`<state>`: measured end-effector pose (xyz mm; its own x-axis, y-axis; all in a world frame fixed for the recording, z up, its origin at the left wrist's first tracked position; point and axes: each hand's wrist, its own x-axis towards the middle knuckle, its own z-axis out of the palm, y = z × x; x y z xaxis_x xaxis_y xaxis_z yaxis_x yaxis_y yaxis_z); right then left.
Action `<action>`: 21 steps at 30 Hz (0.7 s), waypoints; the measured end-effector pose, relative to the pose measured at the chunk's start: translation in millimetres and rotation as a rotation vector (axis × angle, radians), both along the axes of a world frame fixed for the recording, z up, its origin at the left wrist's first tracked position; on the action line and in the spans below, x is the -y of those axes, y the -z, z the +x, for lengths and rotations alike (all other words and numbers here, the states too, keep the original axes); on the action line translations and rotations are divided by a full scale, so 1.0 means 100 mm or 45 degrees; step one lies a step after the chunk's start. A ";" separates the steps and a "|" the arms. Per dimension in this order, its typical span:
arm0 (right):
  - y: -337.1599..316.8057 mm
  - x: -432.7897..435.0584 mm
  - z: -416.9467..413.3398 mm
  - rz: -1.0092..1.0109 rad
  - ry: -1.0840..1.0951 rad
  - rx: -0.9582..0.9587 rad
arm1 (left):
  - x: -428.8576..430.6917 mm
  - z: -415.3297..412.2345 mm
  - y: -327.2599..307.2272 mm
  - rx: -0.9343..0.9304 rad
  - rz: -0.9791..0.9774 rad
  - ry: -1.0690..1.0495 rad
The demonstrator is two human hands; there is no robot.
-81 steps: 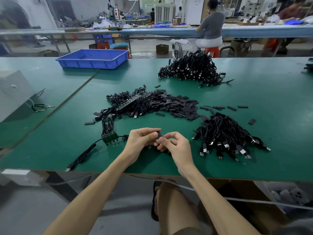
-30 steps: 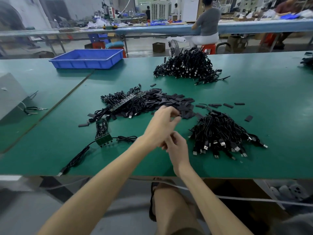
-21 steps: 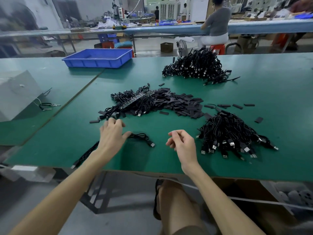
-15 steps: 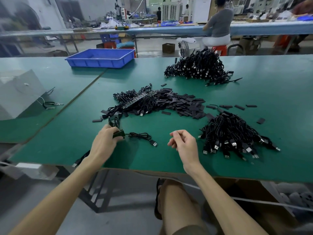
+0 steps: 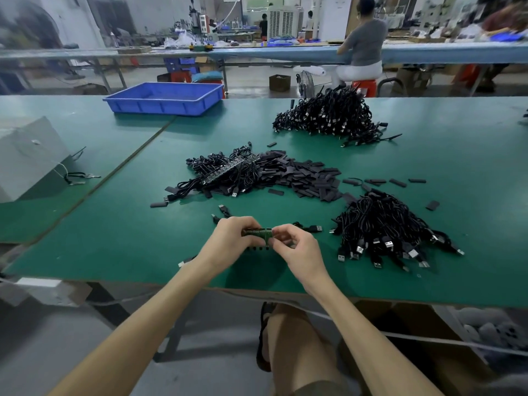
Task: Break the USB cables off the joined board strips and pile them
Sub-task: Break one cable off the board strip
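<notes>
A short green board strip (image 5: 259,233) with black USB cables hanging from it is held just above the green table (image 5: 120,241) near its front edge. My left hand (image 5: 232,238) grips the strip's left end and my right hand (image 5: 297,247) pinches its right end. One loose cable with a USB plug (image 5: 314,228) lies just behind my right hand. A pile of separated cables (image 5: 385,227) sits to the right. Further back lies a heap of joined strips and cables (image 5: 225,172) beside black snapped-off pieces (image 5: 303,177).
A larger cable pile (image 5: 328,117) sits at the back of the table, with a blue tray (image 5: 164,98) at the back left. A grey box (image 5: 25,155) stands at the left edge. A person sits at the far bench (image 5: 364,50).
My left hand picked the green strip up from the table at left and brought it to the middle. My right hand, which hung loose and held nothing, now pinches the strip's right end.
</notes>
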<state>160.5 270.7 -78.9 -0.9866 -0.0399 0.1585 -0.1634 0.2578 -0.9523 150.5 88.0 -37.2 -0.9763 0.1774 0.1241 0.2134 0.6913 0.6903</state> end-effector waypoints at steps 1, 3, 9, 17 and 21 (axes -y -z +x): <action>0.01 0.00 0.00 0.019 0.011 0.005 | -0.01 0.00 0.00 0.004 -0.031 0.015; 0.02 0.01 -0.01 0.043 0.026 0.012 | -0.01 0.00 0.00 0.002 -0.107 0.056; 0.01 0.02 0.00 0.163 0.015 -0.019 | -0.06 0.06 0.04 -0.024 -0.132 -0.006; 0.01 0.05 0.00 0.363 0.028 -0.011 | -0.13 0.06 0.07 0.017 -0.037 -0.094; 0.01 0.03 0.00 0.200 0.067 0.017 | -0.16 0.07 0.06 -0.019 -0.059 -0.167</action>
